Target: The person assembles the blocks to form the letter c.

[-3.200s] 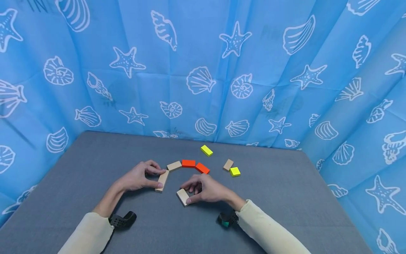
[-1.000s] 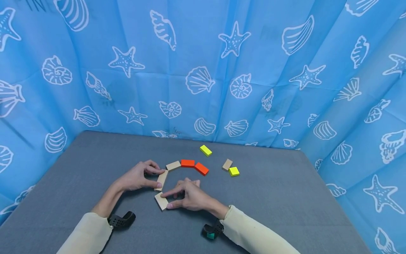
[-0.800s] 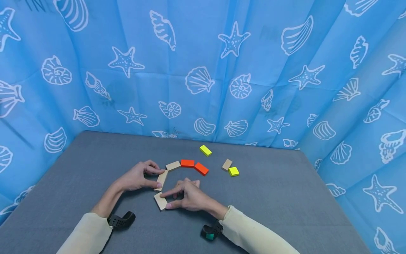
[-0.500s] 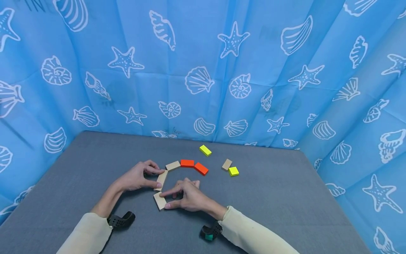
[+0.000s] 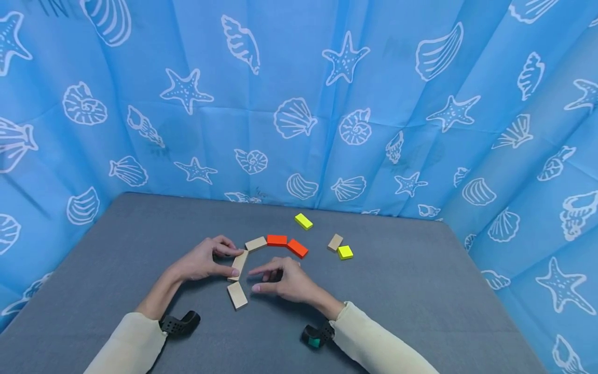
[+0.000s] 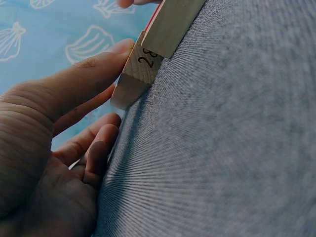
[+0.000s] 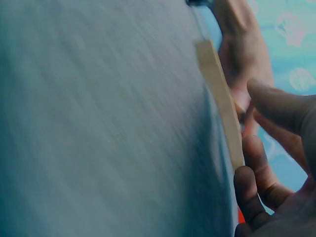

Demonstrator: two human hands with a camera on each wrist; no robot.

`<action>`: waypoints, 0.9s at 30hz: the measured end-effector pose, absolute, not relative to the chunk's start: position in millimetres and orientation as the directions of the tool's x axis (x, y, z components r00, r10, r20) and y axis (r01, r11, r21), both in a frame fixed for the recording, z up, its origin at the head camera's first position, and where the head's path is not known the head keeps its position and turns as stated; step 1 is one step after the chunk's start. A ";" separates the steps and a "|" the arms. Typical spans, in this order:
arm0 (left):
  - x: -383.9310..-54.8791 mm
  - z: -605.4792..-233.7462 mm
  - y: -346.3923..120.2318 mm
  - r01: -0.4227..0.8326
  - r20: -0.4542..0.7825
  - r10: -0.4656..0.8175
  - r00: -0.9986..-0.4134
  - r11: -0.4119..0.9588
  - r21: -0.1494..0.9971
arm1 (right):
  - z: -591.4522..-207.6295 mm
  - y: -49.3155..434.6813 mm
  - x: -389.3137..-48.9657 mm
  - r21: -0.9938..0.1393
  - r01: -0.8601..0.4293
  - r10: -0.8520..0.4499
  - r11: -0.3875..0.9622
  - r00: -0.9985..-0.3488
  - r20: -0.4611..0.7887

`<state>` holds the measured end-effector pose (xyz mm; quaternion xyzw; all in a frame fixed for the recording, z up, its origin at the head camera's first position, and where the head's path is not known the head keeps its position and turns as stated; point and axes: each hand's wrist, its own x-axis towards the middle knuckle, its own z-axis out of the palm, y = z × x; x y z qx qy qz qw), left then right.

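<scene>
your left hand (image 5: 205, 259) pinches the upper wooden block (image 5: 240, 263) between thumb and finger, nearer the left edge of the tabletop (image 5: 420, 291) than the right; your right hand (image 5: 289, 280), fingers parted and holding nothing, hangs just beside the lower wooden block (image 5: 237, 295). releasing sideways could drag the pinched block askew, and a low right-hand sweep could knock the lower one.

Blue curtain (image 5: 308, 62) hung in folds behind and at either side, white starfish (image 5: 346, 58) and seashells (image 5: 295, 118) printed across it, a gray tabletop (image 5: 448, 291) spread below.
</scene>
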<state>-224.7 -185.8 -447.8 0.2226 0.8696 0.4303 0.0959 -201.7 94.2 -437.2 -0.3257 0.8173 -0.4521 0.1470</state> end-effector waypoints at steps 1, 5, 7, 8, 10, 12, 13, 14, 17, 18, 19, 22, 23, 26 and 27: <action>-224.5 -447.7 -185.3 0.303 0.023 0.470 -0.882 0.530 0.792 | -436.7 98.2 -204.6 -0.841 -0.388 -0.639 0.378 -0.766 0.065; -224.5 -447.4 -184.1 0.300 0.019 0.472 -0.882 0.528 0.794 | -431.5 114.5 -219.5 -0.842 -0.365 -0.502 0.396 -0.854 0.134; -224.5 -447.0 -184.2 0.296 0.017 0.472 -0.881 0.523 0.799 | -428.1 121.8 -229.2 -0.823 -0.373 -0.423 0.429 -0.888 0.181; -224.6 -447.0 -184.6 0.296 0.016 0.473 -0.881 0.525 0.798 | -426.4 125.2 -234.5 -0.814 -0.372 -0.383 0.445 -0.901 0.203; -224.7 -446.7 -185.6 0.295 0.014 0.474 -0.880 0.524 0.799 | -424.0 131.8 -245.4 -0.789 -0.374 -0.308 0.487 -0.919 0.246; -224.8 -447.2 -186.6 0.287 0.008 0.472 -0.882 0.524 0.802 | -423.3 137.9 -256.2 -0.761 -0.377 -0.252 0.528 -0.925 0.284; -224.8 -447.4 -186.8 0.285 0.005 0.471 -0.882 0.525 0.802 | -423.3 140.5 -261.3 -0.749 -0.372 -0.229 0.548 -0.928 0.293; -225.0 -447.7 -187.1 0.285 0.005 0.471 -0.882 0.526 0.801 | -423.4 142.7 -266.3 -0.735 -0.367 -0.211 0.569 -0.930 0.301; -225.3 -448.1 -186.7 0.293 0.014 0.472 -0.881 0.524 0.800 | -425.2 147.1 -279.5 -0.702 -0.328 -0.171 0.632 -0.943 0.287; -225.5 -448.1 -186.3 0.292 0.014 0.470 -0.882 0.524 0.800 | -426.2 148.0 -283.4 -0.694 -0.307 -0.160 0.651 -0.949 0.270; -225.8 -448.0 -185.9 0.291 0.014 0.468 -0.883 0.524 0.800 | -426.7 148.3 -286.7 -0.688 -0.284 -0.148 0.668 -0.957 0.251; -226.3 -447.6 -185.6 0.289 0.011 0.468 -0.884 0.526 0.800 | -430.5 148.3 -295.6 -0.662 -0.243 -0.145 0.709 -0.969 0.200; -226.3 -447.6 -185.8 0.283 0.007 0.466 -0.885 0.526 0.802 | -431.7 148.1 -298.1 -0.655 -0.238 -0.152 0.717 -0.971 0.187; -226.2 -447.4 -186.4 0.284 0.005 0.472 -0.881 0.521 0.805 | -434.9 146.1 -303.7 -0.646 -0.225 -0.165 0.730 -0.974 0.152; -226.1 -447.3 -186.7 0.284 0.004 0.474 -0.881 0.521 0.805 | -435.6 145.2 -304.9 -0.648 -0.217 -0.166 0.730 -0.976 0.139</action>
